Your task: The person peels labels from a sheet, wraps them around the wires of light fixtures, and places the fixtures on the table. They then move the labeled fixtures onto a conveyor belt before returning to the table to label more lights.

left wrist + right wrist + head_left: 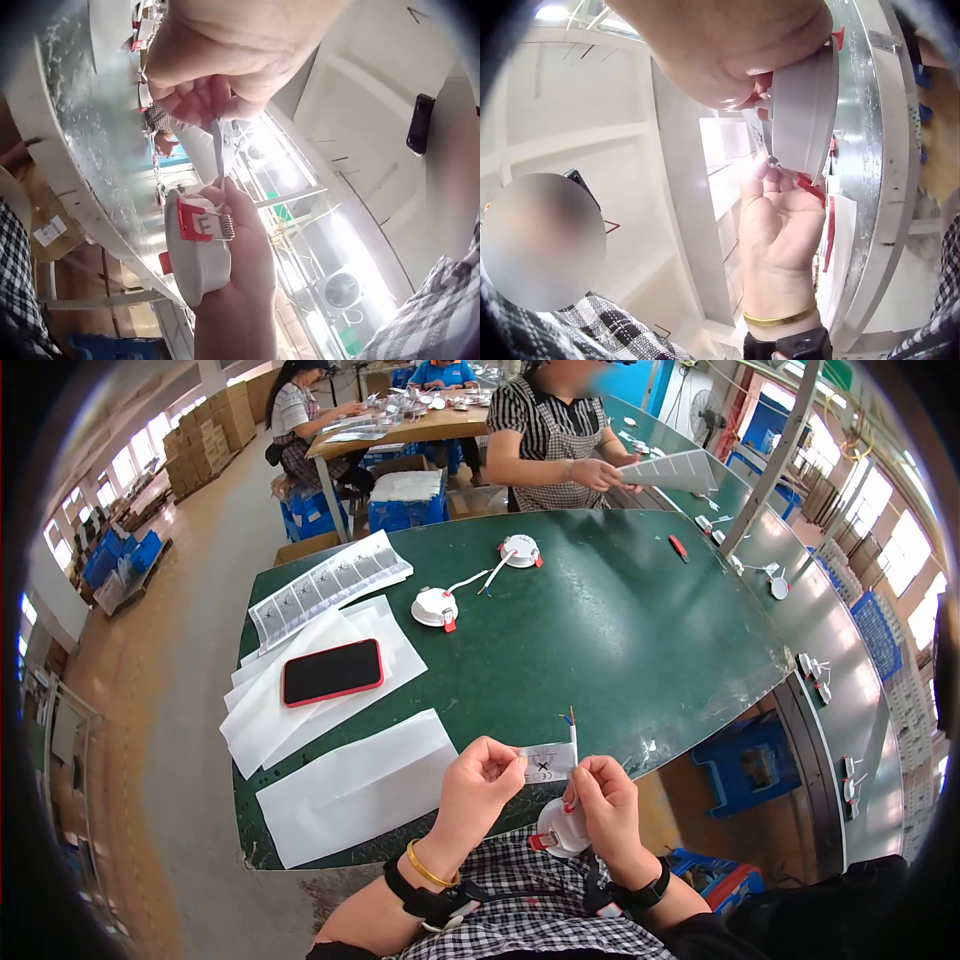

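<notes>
My left hand (485, 775) pinches one end of a printed label (540, 768) between thumb and finger. The label's other end meets the white cable (573, 736) of a round white downlight (562, 830), whose bare-tipped wires stick up above it. My right hand (610, 805) pinches the cable where the label meets it. The downlight hangs below, against the right palm, with a red spring clip (196, 225) facing the left wrist view. In the right wrist view the lamp body (802, 112) partly hides the label.
On the green table (600, 640) lie label sheets (330, 585), white papers (355, 790), a red-cased phone (332, 672), two wired downlights (435, 607) and a small red tool (679, 548). A person (550, 450) stands across, holding a sheet. A conveyor (800, 620) with lamps runs along the right.
</notes>
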{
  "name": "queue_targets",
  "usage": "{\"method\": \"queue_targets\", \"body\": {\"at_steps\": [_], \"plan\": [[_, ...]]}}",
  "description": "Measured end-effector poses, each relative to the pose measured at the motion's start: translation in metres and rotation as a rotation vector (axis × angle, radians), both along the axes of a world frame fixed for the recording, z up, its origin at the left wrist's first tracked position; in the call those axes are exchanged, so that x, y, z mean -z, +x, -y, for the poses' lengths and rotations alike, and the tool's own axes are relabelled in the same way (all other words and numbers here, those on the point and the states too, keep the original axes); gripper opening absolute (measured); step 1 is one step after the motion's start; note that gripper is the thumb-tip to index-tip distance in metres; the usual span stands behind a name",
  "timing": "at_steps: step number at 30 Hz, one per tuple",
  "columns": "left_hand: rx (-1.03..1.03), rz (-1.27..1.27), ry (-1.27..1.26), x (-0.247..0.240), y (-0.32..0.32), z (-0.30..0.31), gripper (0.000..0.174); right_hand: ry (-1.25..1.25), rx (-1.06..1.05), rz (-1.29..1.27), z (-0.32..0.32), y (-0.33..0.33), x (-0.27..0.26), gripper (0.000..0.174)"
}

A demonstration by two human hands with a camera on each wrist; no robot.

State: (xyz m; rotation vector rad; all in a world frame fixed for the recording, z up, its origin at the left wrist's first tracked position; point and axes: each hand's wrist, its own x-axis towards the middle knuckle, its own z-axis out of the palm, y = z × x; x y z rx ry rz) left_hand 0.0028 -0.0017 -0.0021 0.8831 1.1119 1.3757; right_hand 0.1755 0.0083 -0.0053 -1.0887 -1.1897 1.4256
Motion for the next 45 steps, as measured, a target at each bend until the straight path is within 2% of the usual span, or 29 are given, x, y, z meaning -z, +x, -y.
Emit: {"method": "queue_targets", "body": {"at_steps": [10, 12, 15, 18, 22, 24, 28, 29, 33, 35, 36, 38, 39, 45], "plan": [[-0.031, 0.044, -0.035, 0.016, 0.007, -0.003, 0.011, -0.022, 0.011, 0.028, -0.002, -0.002, 0.004, 0.008], [-0.091, 0.078, 0.037, 0.019, 0.011, -0.004, 0.016, -0.019, 0.018, 0.028, -0.002, -0.003, 0.005, 0.009], [-0.1, 0.2, -0.009, 0.011, 0.008, -0.005, 0.02, -0.019, 0.015, 0.058, -0.002, -0.002, 0.003, 0.009], [-0.021, 0.134, -0.046, 0.01, -0.001, -0.004, 0.023, 0.006, 0.02, 0.057, -0.003, 0.0, 0.004, 0.009], [-0.041, 0.139, -0.02, -0.007, -0.008, -0.007, 0.033, -0.005, 0.038, 0.018, -0.002, 0.002, 0.001, 0.009], [0.263, 0.072, -0.121, 0.001, -0.011, -0.014, 0.042, -0.014, 0.0, -0.003, -0.003, 0.002, 0.0, 0.009], [0.357, -0.182, -0.139, -0.013, -0.002, -0.018, 0.032, -0.001, -0.007, -0.011, -0.001, 0.004, -0.002, 0.01], [0.325, -0.19, -0.135, -0.017, 0.0, -0.018, 0.03, -0.007, -0.021, -0.038, -0.001, 0.005, -0.003, 0.01], [0.375, -0.143, -0.152, -0.016, -0.009, -0.018, 0.033, -0.015, -0.064, -0.071, -0.002, 0.009, -0.004, 0.012], [0.385, 0.043, -0.229, -0.023, -0.015, -0.021, 0.036, -0.025, -0.073, -0.052, -0.005, 0.013, -0.005, 0.012], [0.385, 0.038, -0.233, -0.022, -0.015, -0.024, 0.036, -0.034, -0.088, -0.025, -0.005, 0.014, -0.005, 0.012], [0.492, -0.117, -0.14, -0.027, -0.009, -0.033, 0.037, -0.047, -0.116, -0.027, -0.005, 0.015, -0.004, 0.012], [0.511, -0.261, -0.163, -0.033, -0.003, -0.035, 0.033, -0.057, -0.14, -0.024, -0.005, 0.015, -0.004, 0.012], [0.504, -0.378, -0.129, -0.032, 0.011, -0.045, 0.026, -0.026, -0.129, 0.003, -0.006, 0.027, -0.005, 0.012]]}}
